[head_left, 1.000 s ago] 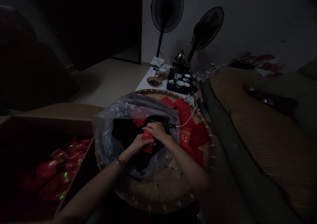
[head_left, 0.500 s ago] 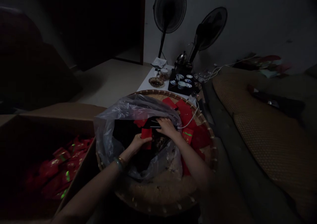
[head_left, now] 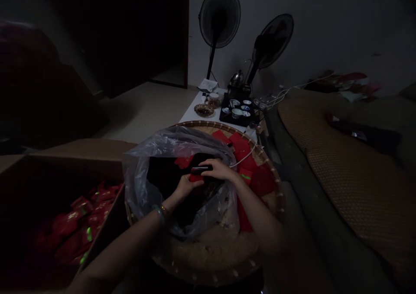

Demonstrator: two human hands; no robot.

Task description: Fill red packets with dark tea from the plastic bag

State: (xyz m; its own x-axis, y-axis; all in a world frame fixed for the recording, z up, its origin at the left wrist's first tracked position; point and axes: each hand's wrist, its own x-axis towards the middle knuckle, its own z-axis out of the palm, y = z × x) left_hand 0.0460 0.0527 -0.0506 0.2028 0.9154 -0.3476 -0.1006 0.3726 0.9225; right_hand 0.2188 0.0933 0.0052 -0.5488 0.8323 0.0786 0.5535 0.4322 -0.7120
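Observation:
My left hand pinches a small red packet upright above the mouth of a clear plastic bag. My right hand grips a black corded tool, which looks like a hand-held bag sealer, over the packet's top edge. Its white cord trails off to the right. Dark loose contents fill the bag, too dim to name, and another red packet lies at its far side. The bag rests on a round woven tray, with flat red packets along the right.
At my left stands an open cardboard box holding many filled red packets. Beyond the tray, a white table carries a black tea tray with cups. Two fans stand behind it. A seat with a woven mat is at right.
My right hand has brought the black tool down and left onto the top of the red packet. My left hand has moved slightly right with the packet.

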